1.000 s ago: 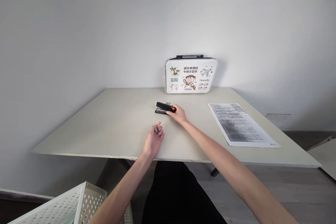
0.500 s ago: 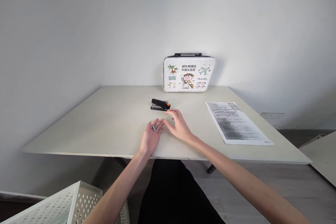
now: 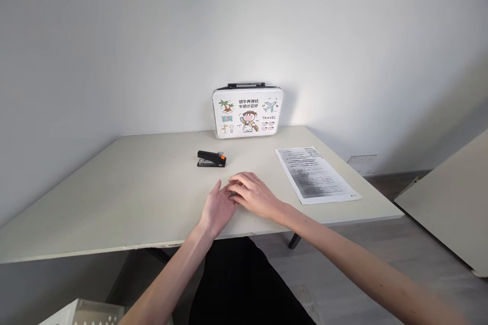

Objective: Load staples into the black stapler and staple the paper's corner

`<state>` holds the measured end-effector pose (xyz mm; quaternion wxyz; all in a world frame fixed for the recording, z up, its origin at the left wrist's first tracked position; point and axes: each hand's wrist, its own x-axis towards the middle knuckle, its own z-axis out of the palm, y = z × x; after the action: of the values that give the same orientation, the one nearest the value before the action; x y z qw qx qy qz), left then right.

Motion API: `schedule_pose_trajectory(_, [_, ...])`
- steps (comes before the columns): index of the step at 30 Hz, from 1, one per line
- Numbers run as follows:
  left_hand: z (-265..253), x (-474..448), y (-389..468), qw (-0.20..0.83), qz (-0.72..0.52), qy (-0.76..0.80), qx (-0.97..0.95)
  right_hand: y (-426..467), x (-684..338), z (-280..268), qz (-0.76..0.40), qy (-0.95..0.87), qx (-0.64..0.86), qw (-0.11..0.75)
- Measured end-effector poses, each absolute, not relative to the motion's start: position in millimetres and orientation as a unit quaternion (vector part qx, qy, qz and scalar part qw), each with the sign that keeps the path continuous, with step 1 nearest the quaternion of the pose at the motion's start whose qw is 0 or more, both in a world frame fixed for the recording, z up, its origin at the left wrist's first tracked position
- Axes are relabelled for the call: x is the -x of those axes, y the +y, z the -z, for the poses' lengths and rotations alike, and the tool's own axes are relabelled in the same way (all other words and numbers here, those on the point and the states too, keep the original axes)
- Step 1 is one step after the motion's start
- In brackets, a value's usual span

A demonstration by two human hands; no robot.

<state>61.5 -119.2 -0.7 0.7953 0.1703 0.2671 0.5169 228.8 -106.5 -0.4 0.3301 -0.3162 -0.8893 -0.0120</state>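
My left hand (image 3: 218,209) lies palm up near the table's front edge, thumb raised and its fingers partly covered. A small grey metal piece (image 3: 233,193), looking like a strip of staples, rests on its fingers, mostly hidden. From the right, my right hand (image 3: 254,195) bends over it, fingers together and fingertips touching the left fingers. Whether the right fingertips pinch anything is hidden. Beyond both hands a black stapler (image 3: 211,159) with an orange button stands on the table, its upper arm raised slightly from the base.
A white case with cartoon prints (image 3: 247,114) leans against the wall at the table's back. A printed sheet of paper (image 3: 314,175) lies on the table (image 3: 125,188) at right. A white perforated basket (image 3: 82,312) is below, at lower left; a pale panel (image 3: 450,203) stands at far right.
My right hand has come down and toward the left, onto the left hand's fingers, covering most of the grey piece. The whole view has turned slightly right.
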Motion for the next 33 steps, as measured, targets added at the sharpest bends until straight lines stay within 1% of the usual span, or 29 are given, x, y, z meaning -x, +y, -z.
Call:
schedule_pose_trajectory(5, [5, -74, -122, 0.799, -0.492, 0.278, -0.206, -115, -244, 4, 0.009, -0.889, 0.312, 0.336])
schedule_pose_trajectory(8, [6, -78, -126, 0.803, -0.451, 0.285, -0.266, -120, -256, 7, -0.006, -0.88, 0.322, 0.348])
schedule_pose_trajectory(10, [6, -75, -129, 0.788, -0.435, 0.3, -0.316, -123, -274, 8, -0.014, -0.869, 0.347, 0.351])
schedule_pose_trajectory(12, [4, -65, -130, 0.744, -0.441, 0.332, -0.376, -124, -304, 12, -0.015, -0.847, 0.396, 0.355])
schedule_pose_trajectory(17, [2, -23, -125, 0.549, -0.472, 0.442, -0.529, -109, -429, 39, -0.001, -0.729, 0.582, 0.361])
schedule_pose_trajectory(19, [4, -11, -122, 0.498, -0.472, 0.463, -0.562, -100, -481, 53, 0.0, -0.687, 0.639, 0.347])
schedule_pose_trajectory(21, [7, -6, -122, 0.475, -0.469, 0.467, -0.58, -92, -524, 63, -0.012, -0.623, 0.71, 0.327])
schedule_pose_trajectory(24, [8, -7, -124, 0.456, -0.456, 0.469, -0.603, -84, -563, 70, -0.017, -0.586, 0.747, 0.314])
schedule_pose_trajectory(28, [5, -10, -129, 0.428, -0.425, 0.487, -0.631, -83, -579, 75, -0.02, -0.596, 0.748, 0.292])
schedule_pose_trajectory(33, [2, -9, -131, 0.419, -0.428, 0.488, -0.635, -84, -588, 82, -0.024, -0.616, 0.741, 0.266])
